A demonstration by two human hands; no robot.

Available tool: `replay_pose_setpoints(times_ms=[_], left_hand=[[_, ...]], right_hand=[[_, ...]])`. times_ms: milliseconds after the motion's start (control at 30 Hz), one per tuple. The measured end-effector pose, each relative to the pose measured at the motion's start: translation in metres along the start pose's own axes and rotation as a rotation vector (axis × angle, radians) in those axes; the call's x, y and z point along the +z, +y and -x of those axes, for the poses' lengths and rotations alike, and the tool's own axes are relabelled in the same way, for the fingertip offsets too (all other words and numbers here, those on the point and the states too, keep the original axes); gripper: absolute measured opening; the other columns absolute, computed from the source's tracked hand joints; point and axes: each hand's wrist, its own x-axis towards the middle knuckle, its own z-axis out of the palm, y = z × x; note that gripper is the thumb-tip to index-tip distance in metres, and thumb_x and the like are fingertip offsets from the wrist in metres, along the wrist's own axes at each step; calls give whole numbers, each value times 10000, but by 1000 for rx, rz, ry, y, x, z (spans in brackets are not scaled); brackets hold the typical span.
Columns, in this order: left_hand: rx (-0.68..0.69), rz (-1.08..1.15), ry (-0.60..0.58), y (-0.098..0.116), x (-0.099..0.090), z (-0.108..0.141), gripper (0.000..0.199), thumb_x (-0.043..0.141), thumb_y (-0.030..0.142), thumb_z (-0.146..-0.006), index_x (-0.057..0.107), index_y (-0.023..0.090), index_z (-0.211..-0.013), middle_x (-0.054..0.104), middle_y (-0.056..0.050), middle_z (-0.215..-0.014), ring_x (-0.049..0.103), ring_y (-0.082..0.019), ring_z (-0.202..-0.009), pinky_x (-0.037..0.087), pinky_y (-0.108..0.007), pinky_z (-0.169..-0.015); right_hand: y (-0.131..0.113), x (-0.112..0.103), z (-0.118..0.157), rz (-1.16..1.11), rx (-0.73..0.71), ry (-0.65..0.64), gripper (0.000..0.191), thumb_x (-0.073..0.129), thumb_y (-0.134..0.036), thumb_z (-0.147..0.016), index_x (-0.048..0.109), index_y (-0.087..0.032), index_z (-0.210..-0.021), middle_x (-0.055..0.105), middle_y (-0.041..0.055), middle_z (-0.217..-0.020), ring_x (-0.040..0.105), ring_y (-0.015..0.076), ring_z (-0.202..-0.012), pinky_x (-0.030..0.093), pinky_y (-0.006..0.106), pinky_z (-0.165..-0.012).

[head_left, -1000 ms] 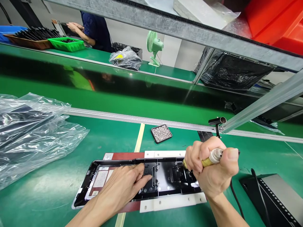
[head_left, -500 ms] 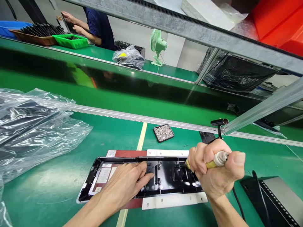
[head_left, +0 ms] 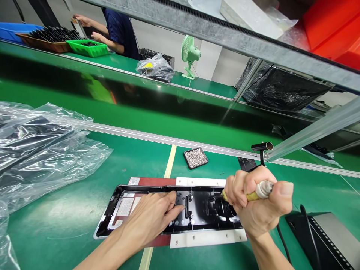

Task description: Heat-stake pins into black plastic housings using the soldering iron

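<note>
A long black plastic housing (head_left: 200, 210) lies in a dark red fixture with white strips (head_left: 208, 237). My left hand (head_left: 154, 213) rests on the housing's left half, fingers apart, thumb and forefinger pointing right. Wrapped in my right hand (head_left: 255, 202) is a yellow and white handheld tool (head_left: 260, 190), its front end pointing left and down at the housing's right part. The tip is hard to make out among dark parts there. Behind the housing sits a small black tray of tiny metal pieces (head_left: 196, 158).
Clear plastic bags (head_left: 50, 146) cover the left side. A metal and black device (head_left: 332, 236) with cables lies at the right. A black tube on a stand (head_left: 261, 147) is near the rail. Across the green belt are a fan (head_left: 189, 56), a green basket (head_left: 88, 49) and a person.
The whole view has shifted slightly. Both hands keep nearly the same places on and over the housing. The person across the belt has moved their hands a little.
</note>
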Motion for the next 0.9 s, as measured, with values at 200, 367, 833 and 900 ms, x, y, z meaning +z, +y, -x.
replay_pose_setpoints(times_ms=[200,367,833,900], left_hand=[[-16,-7,-22,1,-2,0,399,483,448,-1038,338,241,-729,481,34,-556,582,-201,-533,156,-325,-551],[-18,-4,-44,3,-3,-1,398,472,442,-1045,325,243,-732,477,34,-555,582,-201,-538,151,-327,-553],[-1,6,-17,-1,1,0,391,479,444,-1043,345,240,-738,497,30,-558,601,-204,-544,153,-327,-553],[0,15,-10,-1,1,0,392,483,445,-1041,350,240,-735,489,33,-552,591,-199,-533,152,-328,-550]], right_hand=[[-1,0,0,4,1,-1,522,494,-604,-952,519,-220,-599,332,-65,-377,280,90,-348,304,207,-337],[0,-1,0,2,10,-8,527,489,-599,-956,513,-216,-594,346,-63,-385,283,86,-350,308,207,-344],[-1,-2,1,23,-8,-4,510,462,-575,-980,545,-219,-624,393,-52,-403,326,100,-353,333,230,-350],[-2,-3,0,28,0,4,509,454,-571,-984,552,-222,-628,409,-49,-404,336,104,-349,345,239,-349]])
